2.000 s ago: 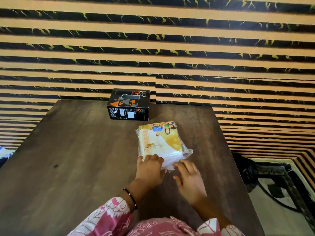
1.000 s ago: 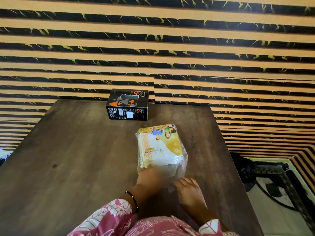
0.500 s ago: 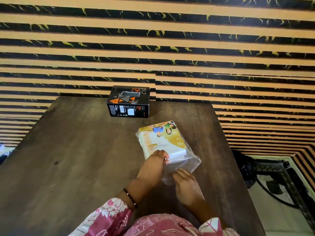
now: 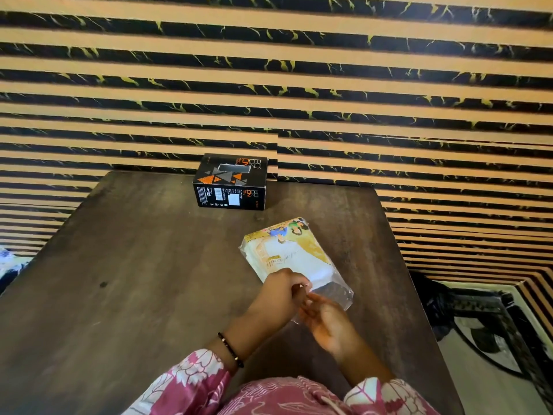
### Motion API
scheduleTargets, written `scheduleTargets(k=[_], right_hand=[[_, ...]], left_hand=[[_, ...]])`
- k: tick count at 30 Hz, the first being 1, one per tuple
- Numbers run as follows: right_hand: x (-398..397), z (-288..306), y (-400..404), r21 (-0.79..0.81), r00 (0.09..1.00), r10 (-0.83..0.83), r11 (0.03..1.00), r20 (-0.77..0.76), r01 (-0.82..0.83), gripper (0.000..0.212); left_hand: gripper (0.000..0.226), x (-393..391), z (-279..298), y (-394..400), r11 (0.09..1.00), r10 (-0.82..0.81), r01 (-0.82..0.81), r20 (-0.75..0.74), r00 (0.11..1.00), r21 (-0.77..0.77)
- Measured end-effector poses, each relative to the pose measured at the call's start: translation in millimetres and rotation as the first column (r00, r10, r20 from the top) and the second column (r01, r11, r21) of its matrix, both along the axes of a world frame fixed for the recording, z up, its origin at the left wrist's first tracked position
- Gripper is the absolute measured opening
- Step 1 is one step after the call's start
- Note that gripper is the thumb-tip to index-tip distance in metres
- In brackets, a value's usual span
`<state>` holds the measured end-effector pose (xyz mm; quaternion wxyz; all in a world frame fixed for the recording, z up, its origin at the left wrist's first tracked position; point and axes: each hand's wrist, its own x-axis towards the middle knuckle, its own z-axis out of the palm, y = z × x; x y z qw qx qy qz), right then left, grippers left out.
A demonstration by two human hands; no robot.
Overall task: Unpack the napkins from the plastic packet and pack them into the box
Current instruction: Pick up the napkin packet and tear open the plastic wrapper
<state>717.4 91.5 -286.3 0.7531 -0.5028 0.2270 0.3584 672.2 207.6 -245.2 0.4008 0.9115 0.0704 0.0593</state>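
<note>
clear plastic napkin packet with yellow print (image 4: 287, 256) lies on dark wooden table (image 4: 134, 265), near black cardboard box with orange triangles (image 4: 232, 184). left hand (image 4: 279, 295) and right hand (image 4: 326, 320) both pinch its near open end, grip tight.

I sit at a dark wooden table (image 4: 125, 265). Behind it runs a striped wall (image 4: 269, 70) (orange and black bands). A patterned rug (image 4: 493, 339) lies on the floor to my right.

The plastic packet (image 4: 287, 259) — clear film with a yellow printed label, white napkins (image 4: 317, 272) inside — lies flat, angled, its near end loose and empty. The black box (image 4: 232, 184) with orange triangles stands beyond it — apart, closed.
</note>
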Motion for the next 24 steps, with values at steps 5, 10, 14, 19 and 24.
scheduleTargets(k=[5, 10, 14, 19, 24], right_hand=[[1.9, 3.1, 2.4, -0.032, 0.997, -0.026, 0.999, -0.070, 0.023, 0.021], [7.5, 15.3, 1.8, 0.031, 0.991, -0.049, 0.998, -0.123, 0.053, 0.019], [11.2, 15.5, 3.7, 0.054, 0.990, 0.000, 0.999, -0.140, 0.008, 0.024], [8.7, 38.4, 2.9, 0.093, 0.987, 0.085, 0.993, -0.134, -0.073, 0.029], [11.2, 30.6, 3.7, 0.092, 0.997, 0.017, 0.996, -0.077, -0.010, 0.039]], left_hand=[[0.015, -3.3, 5.6, -7.4, 0.989, -0.009, 0.007, -0.017, 1.000, -0.147], [0.015, -7.8, 16.1, -12.8, 0.980, -0.025, 0.020, -0.022, 0.999, -0.200], [0.017, -11.5, 20.8, -14.7, 0.969, -0.046, 0.039, -0.021, 0.999, -0.246], [0.017, -15.6, 25.6, -18.5, 0.950, -0.080, 0.083, 0.024, 0.997, -0.300], [0.013, -16.7, 33.2, -17.2, 0.924, -0.109, 0.103, 0.005, 0.994, -0.368]])
